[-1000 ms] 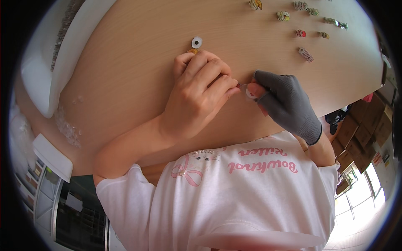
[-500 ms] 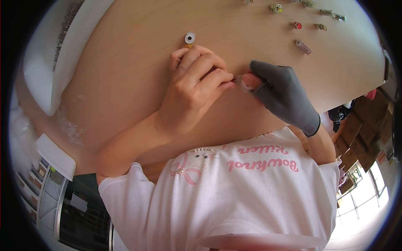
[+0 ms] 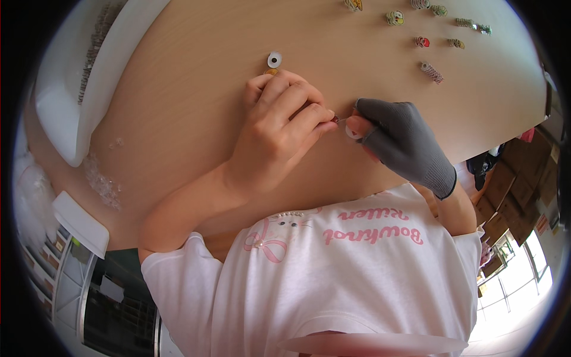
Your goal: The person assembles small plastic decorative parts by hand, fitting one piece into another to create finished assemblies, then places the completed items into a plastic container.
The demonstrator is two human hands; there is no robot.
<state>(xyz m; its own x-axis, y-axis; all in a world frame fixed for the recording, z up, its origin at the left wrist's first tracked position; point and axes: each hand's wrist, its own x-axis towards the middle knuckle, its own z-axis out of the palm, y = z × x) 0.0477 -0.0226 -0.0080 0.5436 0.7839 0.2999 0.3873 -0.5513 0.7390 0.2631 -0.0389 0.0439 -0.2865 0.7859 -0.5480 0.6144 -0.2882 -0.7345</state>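
My bare left hand is closed above the table, thumb and fingers pinching a small dark red piece whose tip pokes out toward the right. Beyond its knuckles lie a small golden-yellow piece and a white disc with a black centre; whether the fingers touch them I cannot tell. My right hand, in a grey glove with bare fingertips, pinches a small white round piece. Something thin and pale seems to span the narrow gap between the two hands. Most of what each hand holds is hidden by fingers.
Several small coil-like pieces, among them a reddish-white one and a red one, lie at the far right of the wooden table. Clear plastic scraps sit at the left, near a white curved tray.
Both hands and the pieces on the table sit slightly lower in the picture. The pinches look the same, and a little more of the dark red piece shows.
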